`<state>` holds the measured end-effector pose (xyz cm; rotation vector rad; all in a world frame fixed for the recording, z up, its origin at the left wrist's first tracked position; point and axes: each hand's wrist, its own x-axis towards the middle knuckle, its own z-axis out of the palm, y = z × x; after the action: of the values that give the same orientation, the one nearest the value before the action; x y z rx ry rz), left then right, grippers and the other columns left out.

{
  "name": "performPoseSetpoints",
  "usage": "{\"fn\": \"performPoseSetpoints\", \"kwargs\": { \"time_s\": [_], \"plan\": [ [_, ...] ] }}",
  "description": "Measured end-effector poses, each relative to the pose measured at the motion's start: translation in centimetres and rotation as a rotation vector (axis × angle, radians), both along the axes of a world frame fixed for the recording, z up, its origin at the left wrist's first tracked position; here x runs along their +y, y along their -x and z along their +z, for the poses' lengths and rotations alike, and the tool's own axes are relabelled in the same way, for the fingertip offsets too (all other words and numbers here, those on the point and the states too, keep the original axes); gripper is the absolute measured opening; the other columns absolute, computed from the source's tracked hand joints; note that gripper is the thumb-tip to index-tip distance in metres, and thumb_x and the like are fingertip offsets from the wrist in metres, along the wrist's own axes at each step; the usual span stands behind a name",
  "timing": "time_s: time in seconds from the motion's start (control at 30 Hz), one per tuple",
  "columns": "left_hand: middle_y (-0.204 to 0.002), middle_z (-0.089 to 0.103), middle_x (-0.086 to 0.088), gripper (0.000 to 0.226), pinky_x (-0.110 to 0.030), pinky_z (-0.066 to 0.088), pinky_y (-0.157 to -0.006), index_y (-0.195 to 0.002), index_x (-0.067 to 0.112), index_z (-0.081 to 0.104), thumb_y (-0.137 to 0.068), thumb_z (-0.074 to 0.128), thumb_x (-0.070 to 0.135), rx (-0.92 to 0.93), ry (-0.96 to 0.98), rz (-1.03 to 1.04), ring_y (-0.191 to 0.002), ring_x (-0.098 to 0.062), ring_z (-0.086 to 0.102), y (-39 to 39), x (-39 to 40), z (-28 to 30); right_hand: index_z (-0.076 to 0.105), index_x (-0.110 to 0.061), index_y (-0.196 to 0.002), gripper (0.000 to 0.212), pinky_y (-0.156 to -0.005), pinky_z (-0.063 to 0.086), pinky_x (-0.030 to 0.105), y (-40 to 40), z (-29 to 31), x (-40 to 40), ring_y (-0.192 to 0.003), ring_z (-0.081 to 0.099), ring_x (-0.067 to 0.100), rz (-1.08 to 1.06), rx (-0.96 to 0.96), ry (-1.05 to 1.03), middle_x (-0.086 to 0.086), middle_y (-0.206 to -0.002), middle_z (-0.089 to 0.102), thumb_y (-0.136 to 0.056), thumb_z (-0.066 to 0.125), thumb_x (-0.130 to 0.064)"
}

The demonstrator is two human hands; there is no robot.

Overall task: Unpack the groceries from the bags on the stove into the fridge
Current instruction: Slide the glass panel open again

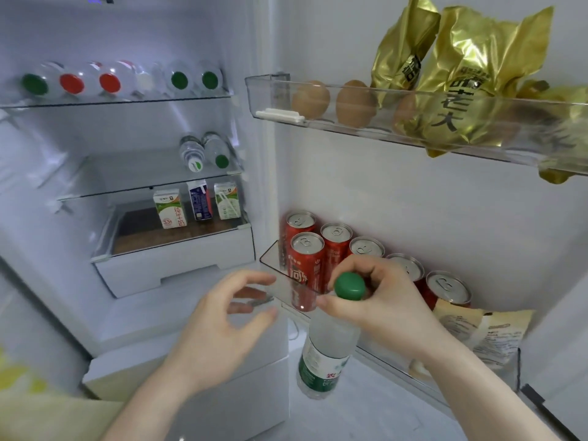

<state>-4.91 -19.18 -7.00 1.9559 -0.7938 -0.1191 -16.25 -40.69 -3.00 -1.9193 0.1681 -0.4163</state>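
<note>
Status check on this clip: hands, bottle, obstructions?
Right hand gripping green-capped water bottle by its neck. Left hand open, empty. Red cans fill the door shelf behind it.

Cool, bright light comes from the top of the fridge (133,33) interior. Below it, shelves look soft and blurred. Straight lines bend near its edges.

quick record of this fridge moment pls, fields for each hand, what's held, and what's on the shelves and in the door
right hand: grips the neck of a water bottle, green cap up
left hand: open, empty, beside the bottle
top shelf: bottles lying down, caps outward
middle shelf: two bottles lying down
drawer top: three cartons upright
upper door bin: eggs, gold bags
lower door bin: red cans, paper packets
</note>
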Motion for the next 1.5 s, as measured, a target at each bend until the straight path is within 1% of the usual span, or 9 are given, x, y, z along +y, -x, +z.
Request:
{"fn": "performPoseSetpoints", "kwargs": {
  "time_s": [0.13,0.27,0.43,0.63,0.7,0.83,1.07,1.23,1.5],
  "plan": [
    [-0.131,0.049,0.040,0.058,-0.015,0.043,-0.103,-0.127,0.059,0.047,-0.079,0.078,0.054,-0.099,-0.249,-0.124,-0.125,0.013,0.047,2.4,1.6,0.9,0.067,-0.012,-0.075,0.022,-0.056,0.044,0.021,-1.6,2.2,2.4,-0.059,0.053,0.009,0.072,-0.107,-0.119,0.000,-0.066,0.062,-0.076,0.090,-0.012],
    [-0.124,0.049,0.045,0.064,-0.012,0.042,-0.098,-0.120,0.066,0.044,-0.069,0.082,0.060,-0.124,-0.171,0.038,-0.117,0.020,0.046,2.5,2.0,3.5,0.065,-0.009,-0.078,0.026,-0.048,0.041,0.030,-3.8,5.2,5.0,-0.054,0.049,0.018,0.130,-0.189,-0.162,0.009,-0.065,0.057,-0.077,0.090,-0.018],
    [-0.117,0.047,0.047,0.078,-0.006,0.042,-0.085,-0.128,0.069,0.036,-0.064,0.081,0.069,-0.269,-0.112,0.225,-0.111,0.017,0.046,1.2,3.9,6.9,0.068,-0.017,-0.081,0.023,-0.062,0.047,0.023,-6.8,7.7,8.2,-0.063,0.057,0.006,0.186,-0.294,0.013,-0.002,-0.069,0.067,-0.080,0.089,-0.027],
    [-0.116,0.068,0.025,0.076,-0.033,0.060,-0.082,-0.127,0.051,0.052,-0.066,0.091,0.029,-0.278,-0.088,0.110,-0.105,-0.002,0.066,-2.9,5.8,9.9,0.069,-0.026,-0.087,0.018,-0.056,0.040,0.018,-9.6,8.8,11.0,-0.058,0.049,0.002,0.238,-0.312,0.227,-0.007,-0.067,0.062,-0.082,0.086,-0.031],
    [-0.111,0.070,0.020,0.065,-0.039,0.060,-0.080,-0.119,0.043,0.057,-0.064,0.088,0.028,-0.325,-0.104,0.122,-0.100,-0.006,0.068,-5.0,6.4,10.1,0.069,-0.031,-0.096,0.019,-0.062,0.048,0.027,-10.7,8.6,11.2,-0.062,0.052,0.003,0.247,-0.275,0.295,-0.002,-0.074,0.064,-0.083,0.083,-0.034],
    [-0.092,0.070,0.009,0.054,-0.048,0.058,-0.073,-0.102,0.028,0.056,-0.057,0.087,0.030,-0.334,-0.047,0.244,-0.084,-0.016,0.068,-10.1,7.5,8.9,0.065,-0.038,-0.105,0.025,-0.071,0.056,0.026,-11.8,7.6,10.0,-0.072,0.065,0.008,0.206,-0.242,0.347,-0.007,-0.085,0.069,-0.085,0.080,-0.035],
    [-0.090,0.065,0.009,0.054,-0.032,0.054,-0.069,-0.098,0.033,0.055,-0.063,0.088,0.009,-0.431,0.240,0.436,-0.085,-0.001,0.062,-18.9,7.9,9.4,0.063,-0.042,-0.109,0.022,-0.088,0.044,0.016,-13.6,3.5,6.0,-0.107,0.054,-0.007,0.058,-0.014,0.657,-0.024,-0.112,0.059,-0.090,0.073,-0.042],
    [-0.119,0.061,0.012,0.061,-0.013,0.044,-0.092,-0.124,0.030,0.062,-0.074,0.081,-0.001,-0.517,0.261,0.431,-0.106,0.000,0.057,-24.2,7.1,9.2,0.062,-0.037,-0.118,0.027,-0.099,0.042,0.022,-14.8,1.3,5.8,-0.119,0.050,0.002,0.069,0.146,0.794,-0.022,-0.128,0.051,-0.092,0.070,-0.041],
    [-0.133,0.056,0.008,0.065,-0.037,0.042,-0.115,-0.129,0.020,0.066,-0.075,0.070,-0.017,-0.594,0.010,0.307,-0.128,-0.014,0.050,-30.1,5.6,5.3,0.060,-0.039,-0.121,0.029,-0.096,0.046,0.024,-15.8,0.5,5.7,-0.118,0.054,0.003,-0.006,0.238,0.839,-0.026,-0.123,0.052,-0.094,0.066,-0.047]
  ]
}}
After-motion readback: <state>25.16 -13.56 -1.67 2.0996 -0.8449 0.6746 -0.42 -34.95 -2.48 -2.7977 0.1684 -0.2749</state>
